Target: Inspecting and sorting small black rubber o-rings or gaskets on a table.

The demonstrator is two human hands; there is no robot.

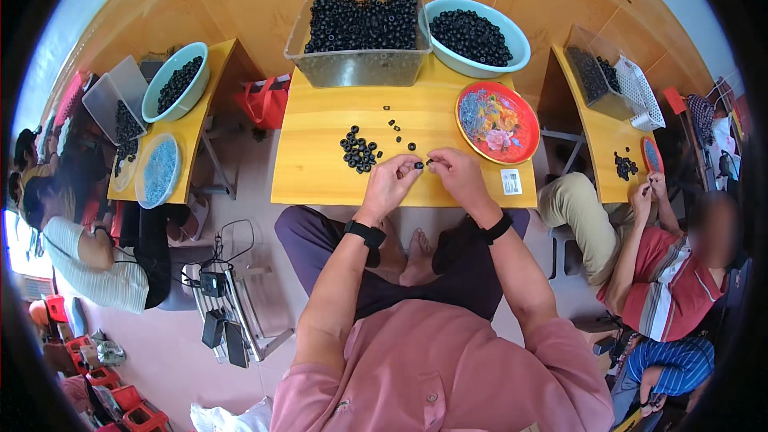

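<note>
Over the near edge of the yellow table (pixel 320 180), my left hand (pixel 390 184) pinches a small black ring-shaped part (pixel 418 166). My right hand (pixel 460 176) is close beside it, its fingertips pressed together at a small dark piece too tiny to name. To the left of my hands lies a loose pile of black ring-shaped parts (pixel 360 150), with a few single ones scattered farther back. A red flowered tray (pixel 522 144) sits to the right, holding a heap of small pale bluish pieces (pixel 478 114).
At the table's back stand a clear plastic bin (pixel 360 72) and a light blue basin (pixel 518 44), both full of black parts. People sit at a left table (pixel 192 144) and a right table (pixel 596 140). A metal stand with cables (pixel 240 312) stands on the floor at left.
</note>
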